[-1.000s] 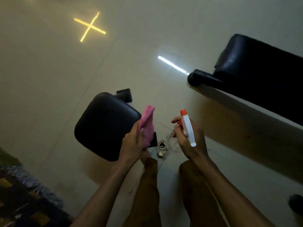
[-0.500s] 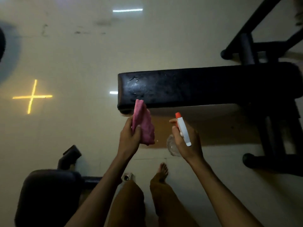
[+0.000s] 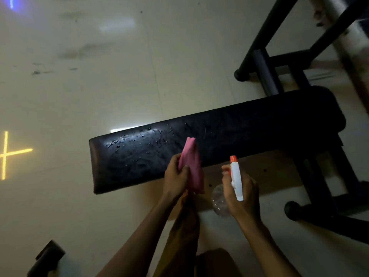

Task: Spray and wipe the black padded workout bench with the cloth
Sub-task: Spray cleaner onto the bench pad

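Observation:
The black padded workout bench (image 3: 229,136) lies across the middle of the view, its left end glistening with wet droplets. My left hand (image 3: 174,180) grips a folded pink cloth (image 3: 191,166) upright, just over the bench's near edge. My right hand (image 3: 241,194) holds a spray bottle (image 3: 235,176) with a white head and orange nozzle that points up toward the bench; its clear body shows below my fingers. Both hands hover above the pad's near side without touching it.
The bench's black metal frame (image 3: 265,62) and feet (image 3: 293,210) stretch out at the right. A second black piece of equipment (image 3: 47,258) pokes in at the bottom left. A yellow cross of light (image 3: 6,154) marks the pale tiled floor. My legs (image 3: 199,246) are below.
The view has swung from the small black pad onto the long bench, which is closer and tilted now. Both hands keep the cloth and bottle and sit over the bench's near edge.

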`<state>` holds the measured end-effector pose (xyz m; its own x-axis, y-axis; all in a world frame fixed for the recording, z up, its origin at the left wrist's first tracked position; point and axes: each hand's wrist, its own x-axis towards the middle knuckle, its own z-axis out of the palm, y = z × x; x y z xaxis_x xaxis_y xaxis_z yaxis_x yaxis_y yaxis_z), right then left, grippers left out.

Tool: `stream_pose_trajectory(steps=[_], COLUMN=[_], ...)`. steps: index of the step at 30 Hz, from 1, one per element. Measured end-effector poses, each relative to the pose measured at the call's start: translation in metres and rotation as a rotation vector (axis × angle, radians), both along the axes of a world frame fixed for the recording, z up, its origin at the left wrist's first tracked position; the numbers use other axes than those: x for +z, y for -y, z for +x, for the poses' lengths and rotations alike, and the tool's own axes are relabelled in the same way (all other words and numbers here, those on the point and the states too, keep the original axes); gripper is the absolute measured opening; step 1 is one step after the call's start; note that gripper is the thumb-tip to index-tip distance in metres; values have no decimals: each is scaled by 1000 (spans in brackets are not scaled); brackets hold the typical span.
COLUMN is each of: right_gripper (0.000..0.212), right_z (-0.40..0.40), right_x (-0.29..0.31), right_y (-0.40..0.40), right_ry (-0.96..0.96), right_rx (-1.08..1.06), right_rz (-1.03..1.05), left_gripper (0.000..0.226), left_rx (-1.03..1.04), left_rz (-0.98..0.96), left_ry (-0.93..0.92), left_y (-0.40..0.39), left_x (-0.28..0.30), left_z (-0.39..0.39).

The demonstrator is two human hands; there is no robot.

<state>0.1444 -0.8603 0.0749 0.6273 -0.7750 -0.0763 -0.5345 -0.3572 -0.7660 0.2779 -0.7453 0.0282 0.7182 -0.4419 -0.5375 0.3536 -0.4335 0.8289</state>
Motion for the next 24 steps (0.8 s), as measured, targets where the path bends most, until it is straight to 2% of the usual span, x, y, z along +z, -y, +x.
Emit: stream_pose_trajectory(steps=[3, 7, 10, 12, 16, 20, 24], right_gripper=[38, 6, 7, 6, 16, 7, 8], right_z=[14, 33, 46, 55, 72, 88, 101], right_x=[-22, -60, -90, -108, -136, -143, -133], right_y=[29, 61, 77, 81, 90, 94, 99], right_ry=[-43, -87, -70, -44, -49, -58, -70], right_rx=[-64, -95, -109, -111, -126, -115, -46], right_rz=[10, 31, 29, 10, -71, -21, 97], left_gripper=[37, 30, 27, 34, 45, 53, 51], left_rx=[81, 67, 21, -87, -310, -394, -399], left_rz=[-76, -226, -243, -109, 196, 281, 325], left_ry=[-76, -327, -462, -398, -46, 228, 384], left_y=[45, 106, 142, 154, 164, 168, 149], left_x=[-17, -52, -91, -124, -171, -171, -167], left_z=[20, 53, 75, 82, 84, 79, 80])
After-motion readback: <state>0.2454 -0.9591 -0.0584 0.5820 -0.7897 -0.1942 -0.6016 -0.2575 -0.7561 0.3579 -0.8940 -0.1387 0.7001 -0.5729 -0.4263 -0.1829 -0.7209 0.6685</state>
